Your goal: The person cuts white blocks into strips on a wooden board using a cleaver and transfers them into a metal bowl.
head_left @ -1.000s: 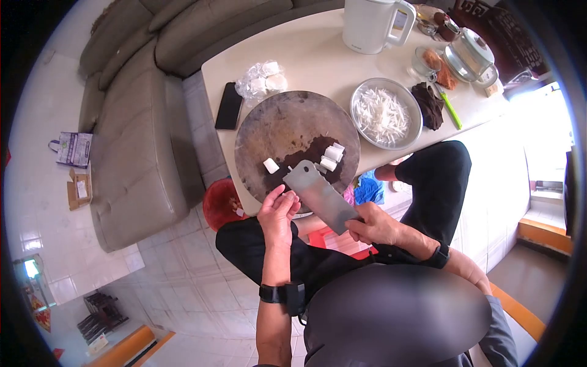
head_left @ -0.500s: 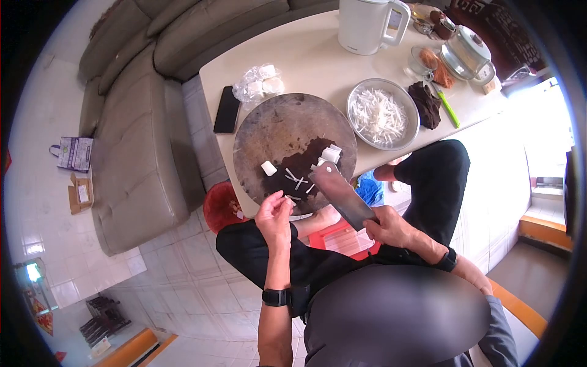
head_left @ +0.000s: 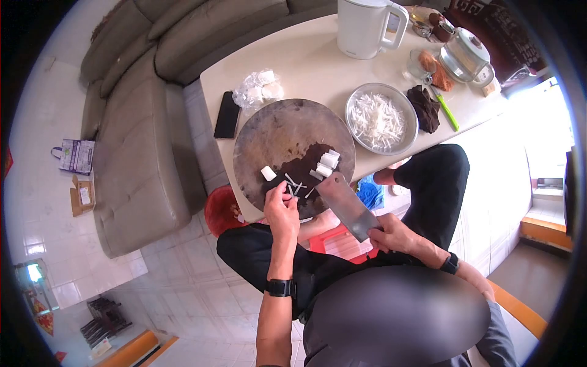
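My right hand (head_left: 393, 233) grips a cleaver (head_left: 348, 206), its blade over the lower right edge of a round chopping board (head_left: 269, 131). White sliced pieces (head_left: 328, 163) lie just above the blade's tip. My left hand (head_left: 282, 207) is at the board's lower edge, fingers bent around thin white strips (head_left: 292, 191); whether it pinches one is too small to tell. A single white chunk (head_left: 268, 174) rests above my left fingers. To the right of the board stands a metal bowl (head_left: 353, 125) of white shreds (head_left: 378, 119).
Behind the board are a phone (head_left: 227, 115) and a plastic bag of white pieces (head_left: 259, 89). A white kettle (head_left: 365, 27), a glass pot (head_left: 465, 56), a dark cloth (head_left: 424, 109) and a green-handled tool (head_left: 448, 112) stand or lie farther right. A red stool (head_left: 342, 241) is below.
My left hand has moved up and slightly right onto the strips. The cleaver has shifted slightly right and down, away from the sliced pieces.
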`<action>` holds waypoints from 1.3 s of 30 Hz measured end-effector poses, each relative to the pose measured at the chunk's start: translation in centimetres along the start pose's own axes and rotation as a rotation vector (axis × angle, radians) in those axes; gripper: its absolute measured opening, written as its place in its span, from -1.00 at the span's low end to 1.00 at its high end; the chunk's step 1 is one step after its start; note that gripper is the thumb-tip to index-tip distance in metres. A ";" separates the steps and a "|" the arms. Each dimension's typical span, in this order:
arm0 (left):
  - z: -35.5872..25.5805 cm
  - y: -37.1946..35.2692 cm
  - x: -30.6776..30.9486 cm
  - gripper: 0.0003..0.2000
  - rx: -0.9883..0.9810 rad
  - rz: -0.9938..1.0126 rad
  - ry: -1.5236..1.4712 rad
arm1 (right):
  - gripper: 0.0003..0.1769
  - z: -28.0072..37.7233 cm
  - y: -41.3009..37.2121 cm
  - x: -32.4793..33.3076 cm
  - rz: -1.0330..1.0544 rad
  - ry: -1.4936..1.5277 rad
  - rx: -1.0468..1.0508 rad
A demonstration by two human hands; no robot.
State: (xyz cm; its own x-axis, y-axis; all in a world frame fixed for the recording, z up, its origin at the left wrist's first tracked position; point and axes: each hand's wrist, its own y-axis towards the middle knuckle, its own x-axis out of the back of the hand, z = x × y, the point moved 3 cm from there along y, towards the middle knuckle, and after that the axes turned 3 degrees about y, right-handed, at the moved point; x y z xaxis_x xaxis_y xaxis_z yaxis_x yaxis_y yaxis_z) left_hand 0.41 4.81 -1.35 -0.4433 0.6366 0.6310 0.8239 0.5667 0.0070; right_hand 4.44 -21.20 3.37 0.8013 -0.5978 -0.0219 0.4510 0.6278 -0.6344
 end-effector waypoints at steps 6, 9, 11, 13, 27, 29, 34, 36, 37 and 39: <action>0.7 1.7 -0.2 -0.55 0.036 -0.013 -0.014 | -0.68 -0.1 4.3 -2.0 -0.014 0.107 0.047; 0.4 1.4 0.2 -0.51 0.104 0.048 -0.062 | -0.65 -0.2 6.1 -2.7 -0.008 0.114 0.045; -0.1 1.0 0.6 -0.45 0.190 0.135 0.036 | -0.67 -0.3 6.8 -3.0 0.044 0.127 0.052; 0.6 1.0 0.3 -0.45 0.153 0.122 0.073 | -0.70 -0.6 7.1 -3.5 0.067 0.149 0.075; -0.5 2.0 -1.2 -0.66 0.185 0.060 -0.154 | -0.71 -0.7 6.8 -2.9 0.137 0.366 0.182; -4.0 3.6 -1.7 -0.69 0.096 0.092 -0.091 | -0.72 0.1 6.0 -1.4 0.080 0.370 0.213; -11.6 7.3 -5.5 -0.70 -0.084 0.206 -0.103 | -0.75 2.2 3.4 2.6 -0.128 0.445 0.363; -13.2 8.0 -8.0 -0.71 -0.162 0.221 -0.084 | -0.76 1.7 2.9 4.0 -0.201 0.482 0.362; -14.3 8.3 -9.1 -0.71 -0.208 0.228 -0.055 | -0.77 1.6 2.6 4.7 -0.259 0.513 0.348; -15.4 9.0 -11.5 -0.72 -0.242 0.226 -0.040 | -0.78 1.4 2.0 5.9 -0.311 0.521 0.345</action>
State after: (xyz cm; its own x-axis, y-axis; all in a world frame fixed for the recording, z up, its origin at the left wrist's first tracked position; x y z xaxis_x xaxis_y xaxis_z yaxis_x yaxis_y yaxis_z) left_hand 18.39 -5.46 3.42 -0.2491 0.7548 0.6068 0.9608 0.2711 0.0571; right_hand 10.64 -22.74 3.08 0.3603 -0.8827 -0.3017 0.7972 0.4593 -0.3918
